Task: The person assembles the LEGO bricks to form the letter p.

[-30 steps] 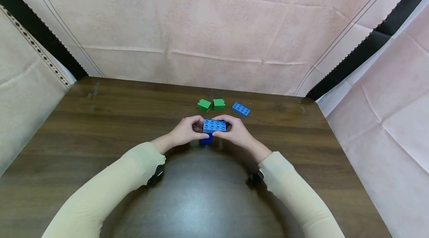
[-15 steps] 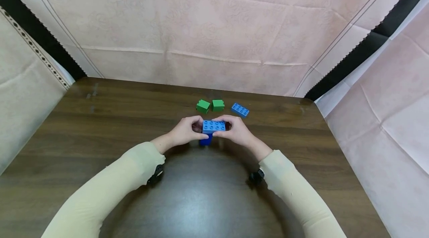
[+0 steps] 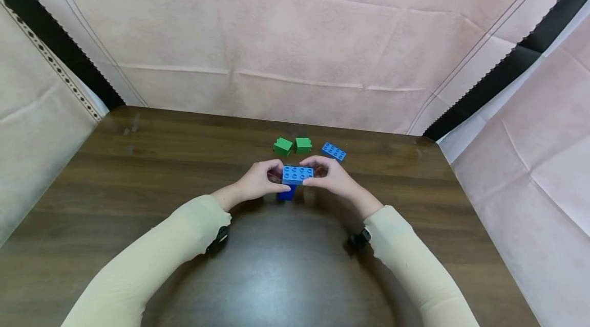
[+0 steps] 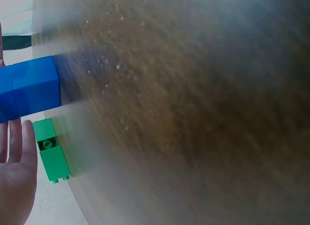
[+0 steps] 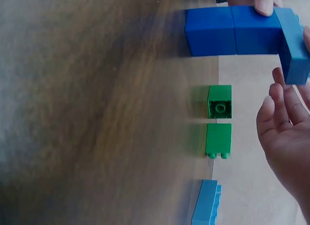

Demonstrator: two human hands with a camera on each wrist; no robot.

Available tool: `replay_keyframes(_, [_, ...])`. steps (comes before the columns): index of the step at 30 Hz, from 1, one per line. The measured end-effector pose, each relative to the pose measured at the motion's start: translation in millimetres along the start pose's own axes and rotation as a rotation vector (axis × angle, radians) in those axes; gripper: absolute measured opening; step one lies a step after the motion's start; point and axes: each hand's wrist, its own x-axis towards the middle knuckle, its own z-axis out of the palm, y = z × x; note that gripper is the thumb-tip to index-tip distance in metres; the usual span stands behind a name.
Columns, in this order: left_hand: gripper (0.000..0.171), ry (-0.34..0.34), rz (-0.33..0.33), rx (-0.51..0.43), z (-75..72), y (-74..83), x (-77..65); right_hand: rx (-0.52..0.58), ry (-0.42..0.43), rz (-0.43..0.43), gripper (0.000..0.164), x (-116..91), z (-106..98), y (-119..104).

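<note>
In the head view, a light blue eight-stud brick [image 3: 297,175] lies across the top of a stack of two dark blue blocks [image 3: 287,195], overhanging to the right. My left hand [image 3: 255,181] grips the stack from the left, thumb across the front just under the top brick. From the right, my right hand [image 3: 338,181] pinches the top brick's right part, thumb on its front face and index finger at its back edge. In the right wrist view, the lower dark blue block [image 5: 210,32] stands by the wooden surface, and the right hand's other fingers [image 5: 276,109] extend loosely below the brick.
Behind the stack stand two green bricks, the left one [image 3: 282,146] turned at an angle, the right one [image 3: 302,145] straighter. Another light blue brick [image 3: 333,151] lies to their right, behind my right hand. The brown table [image 3: 184,143] ends at a pale cloth wall [image 3: 295,50].
My right hand has slid slightly right along the top brick, its thumb and index finger now nearer the brick's right end. The left hand and the stack keep their place.
</note>
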Motion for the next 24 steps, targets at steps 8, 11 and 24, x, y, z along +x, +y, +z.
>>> replay_keyframes(8, [0.029,-0.009,-0.003,-0.024,1.4,-1.8,0.8,0.056,0.144,0.109,0.037,13,-15,6])
replay_keyframes(11, [0.029,-0.018,-0.012,-0.031,1.7,-1.9,1.2,0.026,0.213,0.138,0.041,24,-20,12])
replay_keyframes(24, [0.029,-0.019,-0.021,-0.042,2.4,1.1,0.5,0.026,0.304,0.24,0.056,60,-22,36])
